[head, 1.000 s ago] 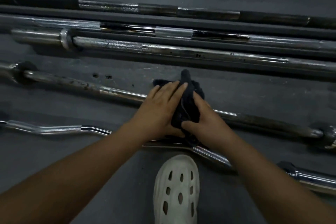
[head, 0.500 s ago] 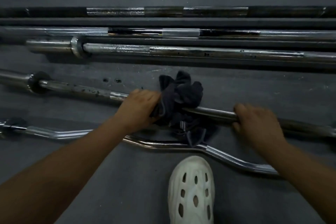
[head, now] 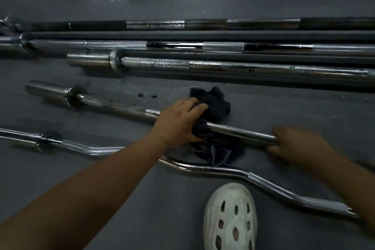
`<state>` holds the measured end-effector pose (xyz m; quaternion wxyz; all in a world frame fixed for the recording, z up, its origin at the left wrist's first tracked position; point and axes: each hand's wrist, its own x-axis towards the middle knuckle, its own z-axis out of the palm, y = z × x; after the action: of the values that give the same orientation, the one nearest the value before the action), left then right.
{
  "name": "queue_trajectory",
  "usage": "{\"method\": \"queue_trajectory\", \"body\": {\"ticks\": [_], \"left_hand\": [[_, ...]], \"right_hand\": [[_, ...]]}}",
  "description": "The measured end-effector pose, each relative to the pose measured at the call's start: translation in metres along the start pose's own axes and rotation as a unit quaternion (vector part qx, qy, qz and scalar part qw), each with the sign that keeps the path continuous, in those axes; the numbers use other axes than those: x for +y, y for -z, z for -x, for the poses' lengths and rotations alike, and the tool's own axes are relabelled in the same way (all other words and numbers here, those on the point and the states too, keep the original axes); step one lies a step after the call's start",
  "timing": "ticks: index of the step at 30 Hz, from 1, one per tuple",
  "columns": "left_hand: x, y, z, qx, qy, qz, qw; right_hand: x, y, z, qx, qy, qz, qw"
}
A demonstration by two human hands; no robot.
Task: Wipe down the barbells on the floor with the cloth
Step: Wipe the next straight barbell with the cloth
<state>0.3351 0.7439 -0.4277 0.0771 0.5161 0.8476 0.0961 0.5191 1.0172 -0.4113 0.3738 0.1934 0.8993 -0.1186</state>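
Dark grey rubber floor (head: pixel 60 178) carries several bars lying side by side. The short straight barbell (head: pixel 113 106) runs from nine toward four o'clock. My left hand (head: pixel 178 124) grips the dark cloth (head: pixel 213 105) bunched round its shaft; my right hand (head: pixel 298 144), at four o'clock from it, clamps bare steel. I'd brace that end, squeeze, and draw the cloth toward nine, twisting to reach the underside.

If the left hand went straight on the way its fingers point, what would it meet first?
The left hand grips the dark cloth, whose bunch lies right ahead; beyond it, floor, then likely the long chrome barbell, though depth is unclear.
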Motion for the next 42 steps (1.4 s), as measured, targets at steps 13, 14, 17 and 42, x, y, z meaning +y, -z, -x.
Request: {"method": "queue_trajectory", "body": {"ticks": [13, 14, 17, 42], "left_hand": [[0.01, 0.002, -0.004, -0.008, 0.049, -0.019, 0.999], [0.019, -0.003, -0.009, -0.008, 0.041, -0.026, 0.999], [0.033, -0.015, -0.011, -0.004, 0.016, -0.044, 0.999], [-0.082, 0.036, 0.05, -0.029, 0.13, -0.033, 0.991]], "right_hand": [[-0.04, -0.005, 0.017, 0.178, 0.008, 0.032, 0.983], [-0.057, -0.009, 0.015, 0.173, 0.034, 0.02, 0.984], [-0.105, -0.02, 0.006, 0.204, 0.063, 0.015, 0.977], [-0.092, 0.001, -0.019, 0.087, 0.083, -0.034, 0.992]]}}
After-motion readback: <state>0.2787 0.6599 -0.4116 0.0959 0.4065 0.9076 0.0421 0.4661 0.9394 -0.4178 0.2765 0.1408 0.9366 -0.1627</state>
